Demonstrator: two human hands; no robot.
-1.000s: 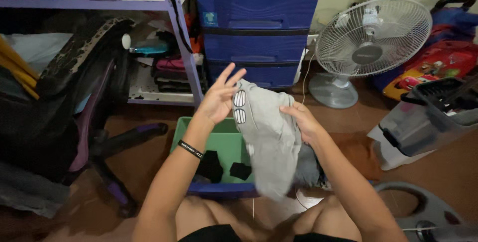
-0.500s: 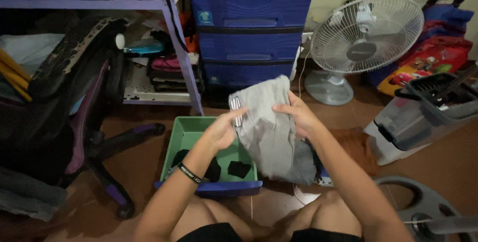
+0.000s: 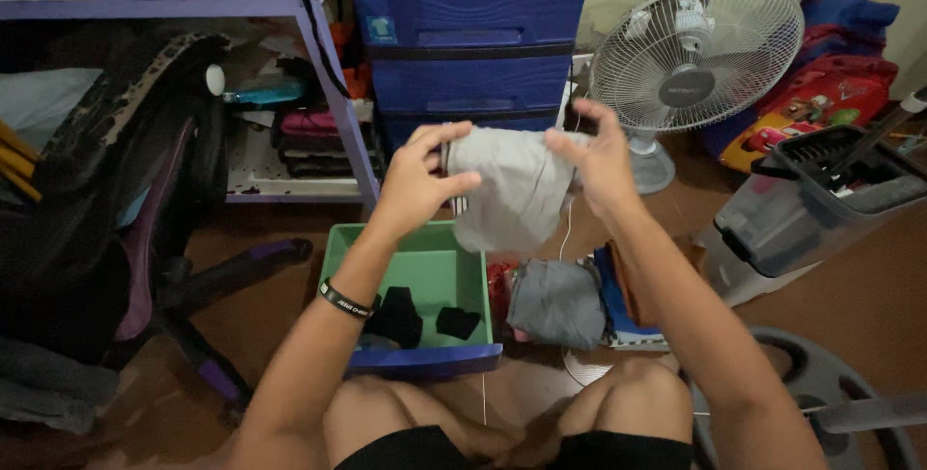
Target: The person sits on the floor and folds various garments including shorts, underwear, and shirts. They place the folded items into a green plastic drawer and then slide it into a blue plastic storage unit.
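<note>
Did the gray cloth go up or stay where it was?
Yes. The gray cloth went up: it hung over the green bin, now it sits higher against the blue drawers.

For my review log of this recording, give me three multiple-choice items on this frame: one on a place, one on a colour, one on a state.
1. Where is the green plastic bin?
A. on the floor under the left forearm
B. on the shelf
C. on the chair

2. What colour is the plastic drawer unit?
A. red
B. blue
C. white

3. How is the grey cloth garment held?
A. left hand only
B. lying on the floor
C. by both hands, right hand too

Key: 1 A, it sits by the knees; 2 B, blue fronts; 3 C, both hands grip its top.
</note>
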